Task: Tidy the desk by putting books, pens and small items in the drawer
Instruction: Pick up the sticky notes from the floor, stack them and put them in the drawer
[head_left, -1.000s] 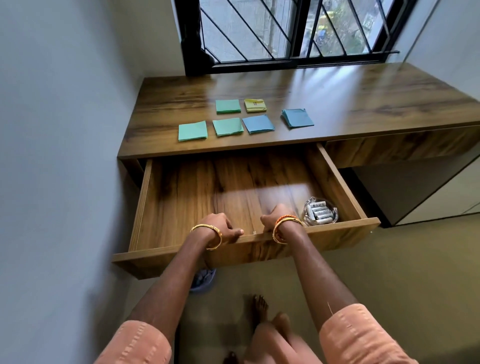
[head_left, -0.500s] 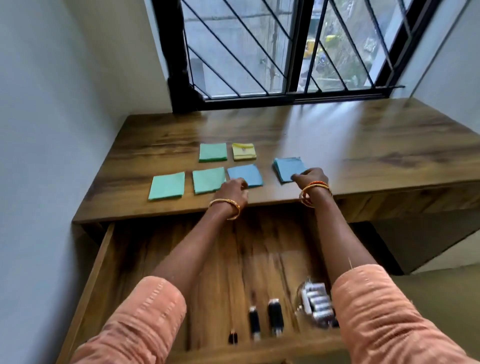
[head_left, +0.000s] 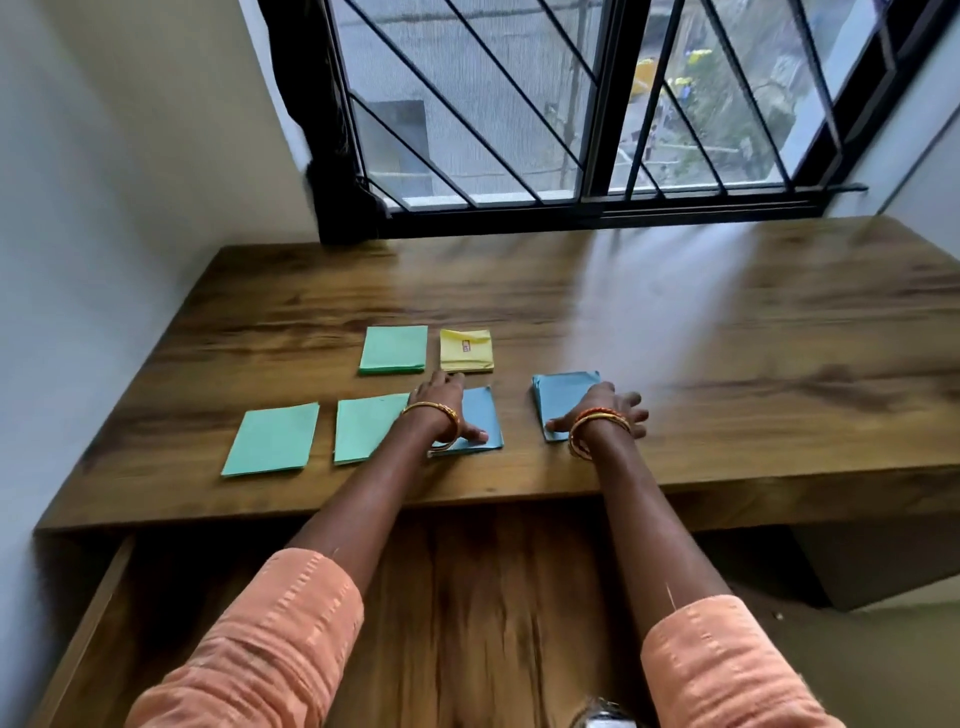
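Head view, both arms out over the open drawer to the desk. Six small paper pads lie toward the desk's front-left: near row has two green pads, then a blue pad, then a second blue stack set a little apart to the right; behind them a green pad and a yellow pad just beside each other. Left hand lies on the first blue pad, thumb flat near its front edge, fingers reaching to its far-left corner; whether they have curled under an edge cannot be told. Right hand rests fingers spread on the second blue stack, thumb at its front-left corner; no lift visible. Judgement: step in hand is gathering the blue pads. To do it well, press the sheets together, slide each stack toward the desk's front edge, get fingers underneath before lifting so loose sheets do not fan out, then lower flat into the drawer, clear of the glinting item at its front edge.
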